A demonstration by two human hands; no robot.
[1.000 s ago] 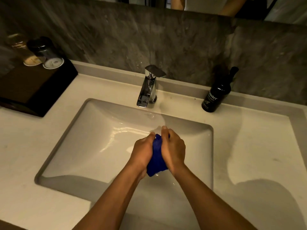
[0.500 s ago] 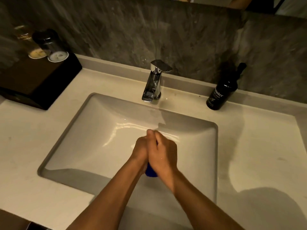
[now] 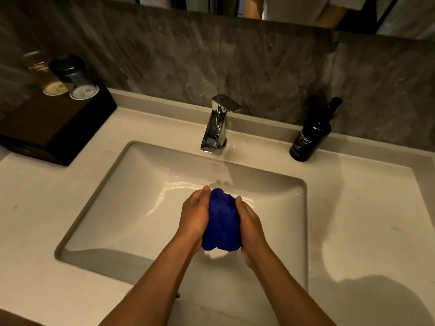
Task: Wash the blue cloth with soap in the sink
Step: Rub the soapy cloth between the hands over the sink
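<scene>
A bunched, plush blue cloth [image 3: 221, 221] is squeezed between both palms above the basin of the sink [image 3: 131, 208]. The left hand [image 3: 195, 216] and the right hand [image 3: 250, 228] press inward on the wad from either side, fingers curled around it, so the cloth bulges out at its far and near ends. The sink is a smooth, glossy, pale rectangle with rounded corners, sunk under a matte light countertop [image 3: 364, 220]; wet highlights streak its floor. Open basin lies to the left of the hands, less to the right. A polished chrome faucet [image 3: 217, 124] stands at the far rim. At far right sits a dark soap bottle [image 3: 310, 136] with a pump. At far left a black block [image 3: 54, 128] carries two upturned glasses [image 3: 70, 78]. A mottled grey stone wall [image 3: 235, 67] backs the counter.
</scene>
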